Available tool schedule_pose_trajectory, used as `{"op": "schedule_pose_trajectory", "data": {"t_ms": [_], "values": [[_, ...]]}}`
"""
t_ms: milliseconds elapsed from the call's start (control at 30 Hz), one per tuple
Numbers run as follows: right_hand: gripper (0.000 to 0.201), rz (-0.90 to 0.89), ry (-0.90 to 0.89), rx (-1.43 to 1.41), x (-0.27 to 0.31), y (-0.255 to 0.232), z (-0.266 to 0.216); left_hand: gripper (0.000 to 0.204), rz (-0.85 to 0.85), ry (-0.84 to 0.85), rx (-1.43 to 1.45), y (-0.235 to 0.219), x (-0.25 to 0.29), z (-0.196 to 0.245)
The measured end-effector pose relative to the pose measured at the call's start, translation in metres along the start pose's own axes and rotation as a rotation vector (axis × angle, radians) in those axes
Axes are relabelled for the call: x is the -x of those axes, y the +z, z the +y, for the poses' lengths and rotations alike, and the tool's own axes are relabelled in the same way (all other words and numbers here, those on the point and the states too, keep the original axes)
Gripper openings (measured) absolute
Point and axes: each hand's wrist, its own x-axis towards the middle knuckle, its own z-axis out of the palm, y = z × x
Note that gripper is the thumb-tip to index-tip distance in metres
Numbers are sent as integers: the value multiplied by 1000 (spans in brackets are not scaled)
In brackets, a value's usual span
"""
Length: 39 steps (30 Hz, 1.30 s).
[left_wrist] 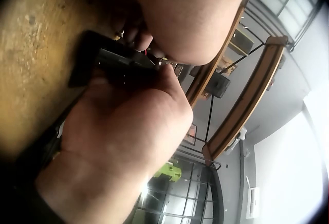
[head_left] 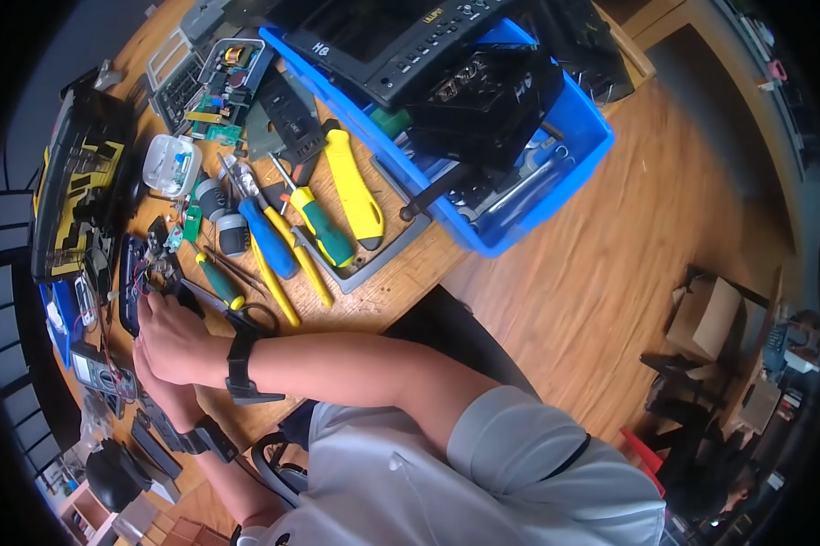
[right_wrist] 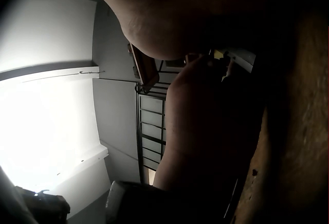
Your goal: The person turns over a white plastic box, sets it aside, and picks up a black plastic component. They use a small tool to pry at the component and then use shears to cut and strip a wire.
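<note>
Bare left hand (left_wrist: 123,121): fingers curled round a flat black casing (left_wrist: 117,58) with a faintly glossy, straight edge. Left to right: worn brown wooden counter (left_wrist: 36,54); casing, close to it; bare right hand (left_wrist: 185,21), fingers bent beside the casing, hold concealed, not determinable.

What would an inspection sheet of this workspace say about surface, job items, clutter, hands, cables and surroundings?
Surface: brown wooden tabletop, small specks near its edge.
Job's things: black plastic casing at the hands; its inside is mostly hidden.
Clutter: blue-handled screwdriver, green-and-yellow-handled screwdriver and clear plastic box on the tabletop; filled blue plastic bin with a black flat monitor above it.
Hands: left hand grips the casing; right hand is bent over it, its exact grip hidden.
Cables: thin reddish leads beside a grey boxy multimeter; connections unclear.
Surroundings: brown wood-look floor, open brown cardboard box.
</note>
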Motion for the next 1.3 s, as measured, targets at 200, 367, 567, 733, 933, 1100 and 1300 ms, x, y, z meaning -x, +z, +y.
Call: {"op": "schedule_pose_trajectory", "data": {"t_ms": [200,367,567,733,933,1100,1300], "values": [[37,-98,-47,40,-2,-9,-1,26,-7,-220,283,-4,3,7],[36,13,-125,-23,-3,8,7,35,-58,-570,1159,-12,-4,-32],[35,-82,-164,5,-1,3,6,33,-76,-534,1184,-13,4,-34],[33,-114,-109,20,0,5,7,26,54,-15,-72,-14,10,6],[31,-122,-155,-14,1,14,14,28,13,-7,-69,-17,6,1],[25,-77,-159,0,-1,16,15,35,62,-129,320,-13,3,15],[25,-89,-124,-57,1,6,11,39,17,-305,950,-14,3,9]]}}
